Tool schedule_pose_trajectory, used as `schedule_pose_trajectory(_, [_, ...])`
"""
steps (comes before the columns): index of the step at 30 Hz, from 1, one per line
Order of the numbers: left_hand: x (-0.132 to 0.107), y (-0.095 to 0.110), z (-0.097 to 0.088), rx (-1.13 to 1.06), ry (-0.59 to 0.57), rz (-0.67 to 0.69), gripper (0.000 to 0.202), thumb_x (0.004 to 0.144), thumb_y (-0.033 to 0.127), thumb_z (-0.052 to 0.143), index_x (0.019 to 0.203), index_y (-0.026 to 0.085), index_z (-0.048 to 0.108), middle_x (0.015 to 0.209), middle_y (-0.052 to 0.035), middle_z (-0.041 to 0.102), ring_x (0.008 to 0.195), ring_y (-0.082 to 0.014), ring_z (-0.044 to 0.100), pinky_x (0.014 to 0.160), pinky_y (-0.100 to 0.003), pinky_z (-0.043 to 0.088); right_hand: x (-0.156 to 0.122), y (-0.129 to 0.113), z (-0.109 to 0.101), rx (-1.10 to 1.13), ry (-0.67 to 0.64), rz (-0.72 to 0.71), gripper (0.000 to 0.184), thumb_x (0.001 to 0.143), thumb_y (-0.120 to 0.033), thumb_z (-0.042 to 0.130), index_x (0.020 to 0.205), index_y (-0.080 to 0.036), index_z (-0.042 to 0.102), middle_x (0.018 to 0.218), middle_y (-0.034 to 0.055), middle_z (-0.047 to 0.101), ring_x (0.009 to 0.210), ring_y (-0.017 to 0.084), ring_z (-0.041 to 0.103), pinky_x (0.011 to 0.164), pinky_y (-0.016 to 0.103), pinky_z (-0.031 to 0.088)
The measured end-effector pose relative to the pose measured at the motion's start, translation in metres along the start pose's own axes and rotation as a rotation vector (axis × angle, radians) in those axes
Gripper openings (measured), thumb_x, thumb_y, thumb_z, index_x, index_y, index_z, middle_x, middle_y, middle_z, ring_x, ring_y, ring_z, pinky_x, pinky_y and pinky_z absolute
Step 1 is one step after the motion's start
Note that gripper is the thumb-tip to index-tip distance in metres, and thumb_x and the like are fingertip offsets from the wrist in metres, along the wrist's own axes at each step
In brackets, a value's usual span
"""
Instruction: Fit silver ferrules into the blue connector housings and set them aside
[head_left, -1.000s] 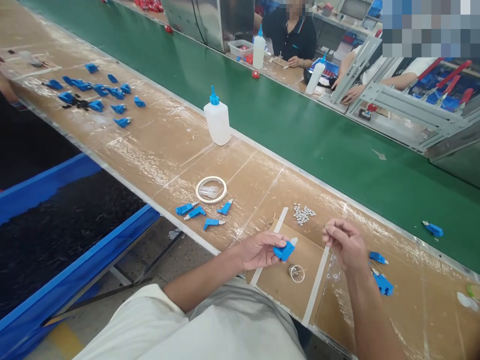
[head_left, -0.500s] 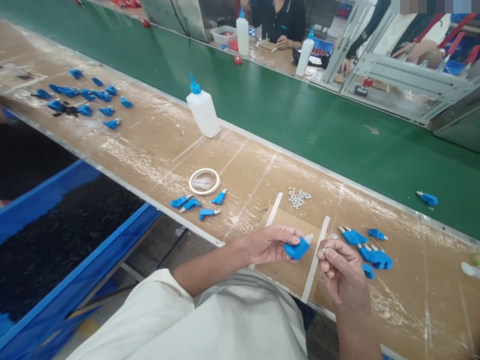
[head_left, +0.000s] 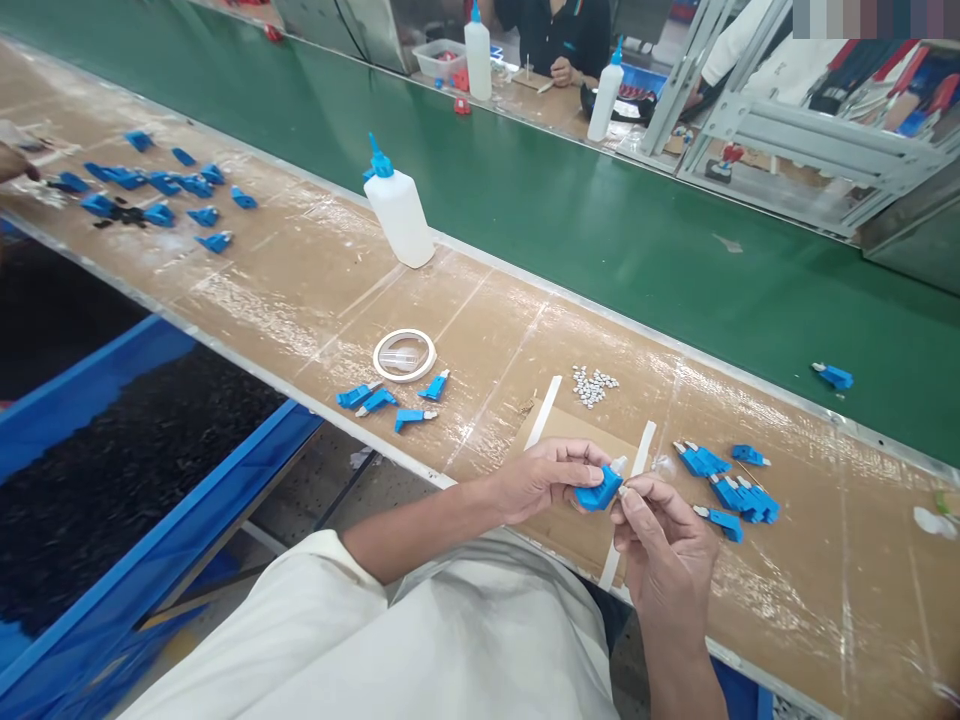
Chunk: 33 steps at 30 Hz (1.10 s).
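My left hand (head_left: 551,478) grips a blue plastic part (head_left: 598,490) with a whitish translucent tip pointing up and right. Close against its right side is my right hand (head_left: 667,530), thumb and forefinger pinched on a tiny pale piece (head_left: 623,491). Whether that piece touches the blue part I cannot tell. Both hands are over a cardboard sheet (head_left: 577,532) edged with white tape strips. Just beyond the sheet lies a heap of small silvery pieces (head_left: 594,386). More blue parts (head_left: 742,498) are grouped to the right of my right hand.
Several blue parts (head_left: 395,420) lie near a tape roll (head_left: 405,356); others are scattered at far left, near another person's hand (head_left: 15,163). A white bottle (head_left: 402,220) stands beside the green conveyor belt (head_left: 525,210), which carries one blue part (head_left: 834,376). A person (head_left: 564,45) sits across.
My right hand has moved left with the tiny pale piece, up to the blue part in my left hand. At far left another person's hand has come into view.
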<state>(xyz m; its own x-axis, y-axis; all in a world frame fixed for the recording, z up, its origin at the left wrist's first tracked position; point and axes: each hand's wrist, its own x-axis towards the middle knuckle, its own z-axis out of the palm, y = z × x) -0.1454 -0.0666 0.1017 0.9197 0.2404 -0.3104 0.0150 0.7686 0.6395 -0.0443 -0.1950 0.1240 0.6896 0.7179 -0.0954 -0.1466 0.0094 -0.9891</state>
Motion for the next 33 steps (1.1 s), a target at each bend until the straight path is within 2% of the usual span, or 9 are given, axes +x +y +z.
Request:
schedule_pose_trajectory(8, [0.001, -0.004, -0.002, 0.011, 0.023, 0.04, 0.053, 0.061, 0.051, 0.09, 0.089, 0.012, 0.068, 0.077, -0.0035, 0.067, 0.067, -0.0109, 0.059, 0.069, -0.025, 0.045, 0.0, 0.011, -0.004, -0.067, 0.024, -0.03, 0.017, 0.082, -0.036, 0.079, 0.082, -0.019, 0.076, 0.069, 0.0016, 0.063, 0.057, 0.011, 0.056, 0.044, 0.019, 0.045])
schedule_pose_trajectory(13, [0.002, -0.009, -0.002, 0.098, 0.062, 0.166, 0.053, 0.065, 0.055, 0.087, 0.091, 0.012, 0.07, 0.08, -0.0042, 0.068, 0.071, -0.0114, 0.06, 0.071, -0.025, 0.045, 0.001, 0.017, -0.005, -0.109, 0.046, -0.104, 0.012, 0.083, -0.031, 0.078, 0.083, -0.019, 0.077, 0.075, 0.002, 0.064, 0.064, 0.012, 0.058, 0.05, 0.02, 0.047])
schedule_pose_trajectory(17, [0.0, -0.009, -0.003, 0.215, 0.047, 0.238, 0.054, 0.071, 0.059, 0.082, 0.095, 0.012, 0.07, 0.085, -0.0059, 0.069, 0.076, -0.0128, 0.061, 0.073, -0.026, 0.047, -0.001, 0.019, -0.005, -0.128, 0.066, -0.124, 0.01, 0.082, -0.03, 0.079, 0.083, -0.019, 0.077, 0.076, 0.0015, 0.065, 0.065, 0.012, 0.059, 0.056, 0.022, 0.05])
schedule_pose_trajectory(21, [0.003, -0.013, -0.009, 0.271, -0.005, 0.272, 0.054, 0.075, 0.06, 0.078, 0.098, 0.012, 0.069, 0.087, -0.0069, 0.07, 0.078, -0.0141, 0.063, 0.074, -0.027, 0.048, 0.0, 0.019, -0.005, -0.081, 0.09, -0.081, 0.014, 0.077, -0.031, 0.083, 0.084, -0.019, 0.078, 0.077, 0.0026, 0.069, 0.063, 0.012, 0.061, 0.057, 0.023, 0.053])
schedule_pose_trajectory(23, [0.006, -0.016, -0.011, 0.256, -0.019, 0.28, 0.054, 0.074, 0.06, 0.079, 0.098, 0.013, 0.069, 0.086, -0.0066, 0.07, 0.077, -0.0139, 0.063, 0.073, -0.027, 0.048, 0.002, 0.017, -0.005, -0.022, 0.083, -0.032, 0.018, 0.074, -0.033, 0.086, 0.079, -0.018, 0.077, 0.072, 0.0022, 0.068, 0.059, 0.012, 0.061, 0.055, 0.023, 0.054])
schedule_pose_trajectory(25, [0.007, -0.016, -0.011, 0.224, -0.025, 0.275, 0.055, 0.072, 0.06, 0.081, 0.097, 0.013, 0.069, 0.084, -0.0059, 0.069, 0.074, -0.0131, 0.062, 0.07, -0.026, 0.048, 0.005, 0.015, -0.006, 0.06, 0.046, 0.035, 0.021, 0.07, -0.035, 0.089, 0.077, -0.019, 0.077, 0.066, 0.0007, 0.065, 0.054, 0.011, 0.06, 0.05, 0.022, 0.052])
schedule_pose_trajectory(27, [0.005, -0.012, -0.008, 0.199, -0.043, 0.251, 0.053, 0.072, 0.059, 0.081, 0.095, 0.013, 0.068, 0.082, -0.0056, 0.069, 0.073, -0.0127, 0.062, 0.069, -0.026, 0.047, 0.008, 0.014, -0.007, 0.121, 0.001, 0.096, 0.027, 0.068, -0.038, 0.09, 0.085, -0.02, 0.079, 0.063, -0.0004, 0.064, 0.049, 0.011, 0.058, 0.043, 0.021, 0.049])
schedule_pose_trajectory(30, [-0.002, -0.002, 0.001, 0.203, -0.085, 0.21, 0.05, 0.074, 0.059, 0.079, 0.089, 0.013, 0.065, 0.08, -0.006, 0.069, 0.072, -0.0127, 0.062, 0.069, -0.026, 0.047, 0.009, 0.013, -0.009, 0.138, -0.06, 0.133, 0.036, 0.07, -0.043, 0.088, 0.098, -0.022, 0.08, 0.07, 0.0016, 0.067, 0.049, 0.01, 0.056, 0.038, 0.02, 0.045])
schedule_pose_trajectory(33, [-0.006, 0.004, 0.007, 0.232, -0.077, 0.211, 0.05, 0.075, 0.06, 0.078, 0.086, 0.014, 0.063, 0.077, -0.0044, 0.068, 0.069, -0.0116, 0.061, 0.067, -0.025, 0.047, 0.008, 0.014, -0.01, 0.149, -0.1, 0.119, 0.033, 0.073, -0.043, 0.085, 0.099, -0.023, 0.081, 0.085, 0.0048, 0.069, 0.054, 0.01, 0.056, 0.039, 0.02, 0.046])
